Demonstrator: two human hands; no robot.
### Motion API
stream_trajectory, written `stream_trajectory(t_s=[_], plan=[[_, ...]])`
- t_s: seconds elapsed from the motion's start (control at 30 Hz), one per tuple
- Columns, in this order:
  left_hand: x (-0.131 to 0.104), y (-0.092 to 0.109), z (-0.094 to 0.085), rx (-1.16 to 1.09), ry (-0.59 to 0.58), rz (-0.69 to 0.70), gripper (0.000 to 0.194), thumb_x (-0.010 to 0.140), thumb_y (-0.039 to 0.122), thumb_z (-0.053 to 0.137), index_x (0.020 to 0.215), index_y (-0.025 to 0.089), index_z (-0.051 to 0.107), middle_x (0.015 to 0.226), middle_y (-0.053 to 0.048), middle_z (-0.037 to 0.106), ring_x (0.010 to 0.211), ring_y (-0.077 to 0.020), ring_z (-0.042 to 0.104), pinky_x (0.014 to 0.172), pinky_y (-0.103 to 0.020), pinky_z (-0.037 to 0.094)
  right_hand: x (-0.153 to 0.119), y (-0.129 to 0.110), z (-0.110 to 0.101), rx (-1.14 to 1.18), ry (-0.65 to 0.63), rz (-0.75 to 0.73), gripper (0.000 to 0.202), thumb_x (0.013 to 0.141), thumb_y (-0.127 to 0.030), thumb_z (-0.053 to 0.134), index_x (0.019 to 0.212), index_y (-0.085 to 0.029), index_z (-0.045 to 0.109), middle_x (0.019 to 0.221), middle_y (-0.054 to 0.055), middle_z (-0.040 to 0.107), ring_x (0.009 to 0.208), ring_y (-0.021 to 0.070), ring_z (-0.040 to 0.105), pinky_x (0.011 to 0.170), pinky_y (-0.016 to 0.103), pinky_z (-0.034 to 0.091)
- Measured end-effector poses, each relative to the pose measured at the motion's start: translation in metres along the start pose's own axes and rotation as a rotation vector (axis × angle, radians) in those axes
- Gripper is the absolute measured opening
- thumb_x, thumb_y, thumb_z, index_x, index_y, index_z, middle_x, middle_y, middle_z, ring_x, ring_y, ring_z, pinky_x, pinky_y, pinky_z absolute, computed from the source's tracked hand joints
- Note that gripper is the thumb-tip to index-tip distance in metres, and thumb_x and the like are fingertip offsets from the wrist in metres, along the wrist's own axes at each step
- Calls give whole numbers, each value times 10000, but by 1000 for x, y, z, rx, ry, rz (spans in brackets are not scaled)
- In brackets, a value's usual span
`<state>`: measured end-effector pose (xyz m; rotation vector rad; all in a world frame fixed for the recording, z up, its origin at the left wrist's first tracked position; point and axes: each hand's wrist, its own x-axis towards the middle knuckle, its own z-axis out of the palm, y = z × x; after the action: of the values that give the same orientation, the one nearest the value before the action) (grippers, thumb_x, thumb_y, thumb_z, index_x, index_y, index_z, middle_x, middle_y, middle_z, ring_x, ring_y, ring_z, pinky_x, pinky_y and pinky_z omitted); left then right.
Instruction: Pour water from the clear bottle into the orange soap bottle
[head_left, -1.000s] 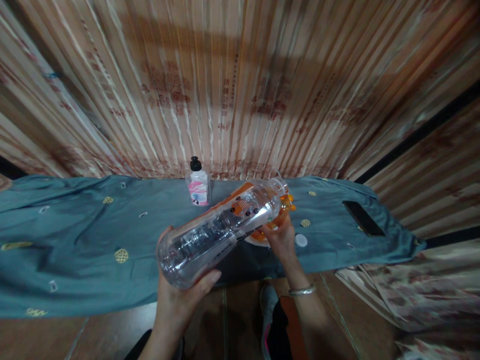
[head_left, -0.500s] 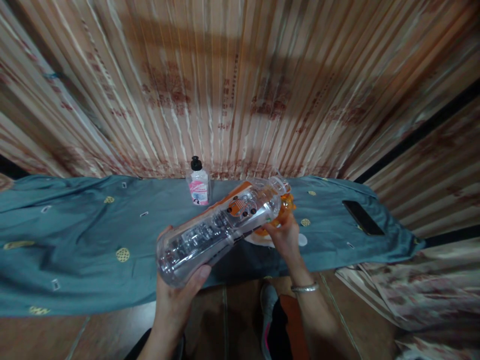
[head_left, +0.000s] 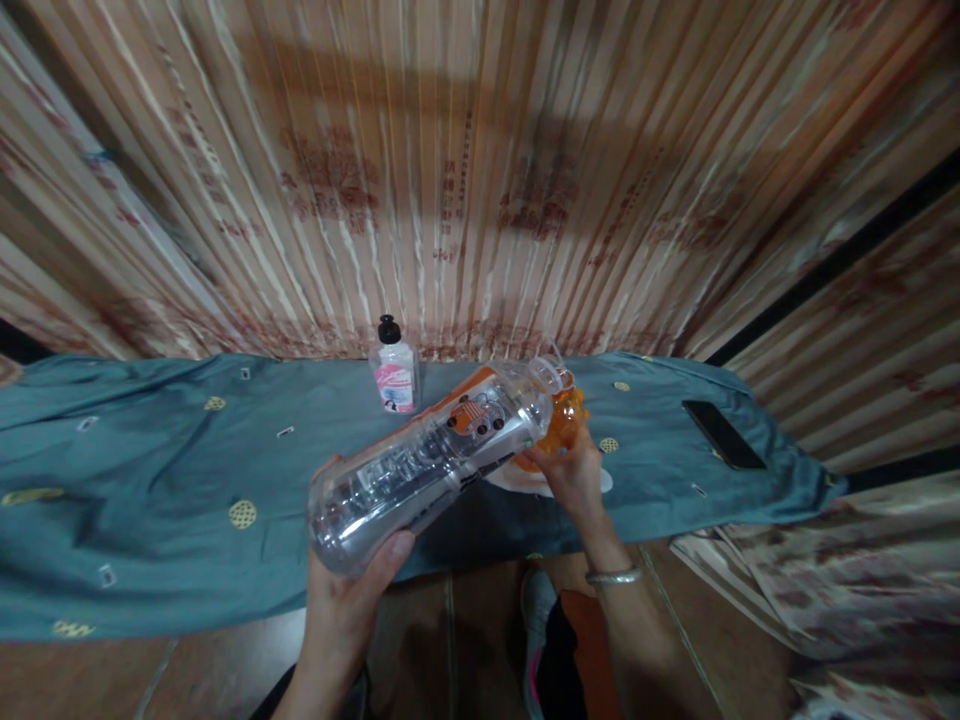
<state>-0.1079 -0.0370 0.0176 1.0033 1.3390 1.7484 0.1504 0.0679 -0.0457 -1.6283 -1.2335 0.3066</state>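
Observation:
My left hand (head_left: 349, 590) is wrapped round the lower end of a large clear plastic bottle (head_left: 420, 470) with an orange picture on its label. The bottle slants up to the right, its neck (head_left: 546, 374) over an orange translucent object (head_left: 564, 420). My right hand (head_left: 571, 470), with a silver bracelet at the wrist, has its fingers closed on the orange object. Beneath them, partly hidden, lies a white flat piece (head_left: 604, 481) that I cannot make out.
A small bottle with a black cap and pink label (head_left: 395, 380) stands at the back of the teal cloth (head_left: 165, 480). A dark phone (head_left: 722, 434) lies to the right. Pleated curtains (head_left: 450, 180) hang behind.
The clear bottle's neck has shifted slightly left and down, and more of the orange object shows beside it. Both hands keep their holds.

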Motion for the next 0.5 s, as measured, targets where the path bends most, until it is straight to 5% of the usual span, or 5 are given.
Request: stream_trajectory(t_s=[0.17, 0.33, 0.5], plan=[[1, 0, -3, -40, 21, -46, 765, 662, 501, 1033, 1293, 293, 655, 1379, -91, 756, 1368, -380, 696, 1280, -562, 468, -5, 1, 2, 11, -14, 15, 715, 667, -712, 888, 1157, -225, 703, 1005, 136, 869, 910, 388, 827, 774, 496, 666], [-2, -2, -6, -33, 44, -113, 1006, 649, 548, 1038, 1506, 327, 560, 1471, -86, 736, 1444, -389, 650, 1321, -595, 411, -6, -1, 1, 24, -17, 20, 720, 664, -719, 881, 1168, -233, 714, 989, 120, 872, 898, 385, 835, 774, 496, 678], [-2, 3, -5, -7, 60, -113, 1062, 626, 589, 1041, 1523, 284, 559, 1434, -112, 735, 1437, -421, 634, 1344, -643, 352, -6, -2, 0, 21, -25, 44, 711, 639, -711, 881, 1145, -243, 706, 988, 115, 866, 909, 387, 835, 791, 503, 681]])
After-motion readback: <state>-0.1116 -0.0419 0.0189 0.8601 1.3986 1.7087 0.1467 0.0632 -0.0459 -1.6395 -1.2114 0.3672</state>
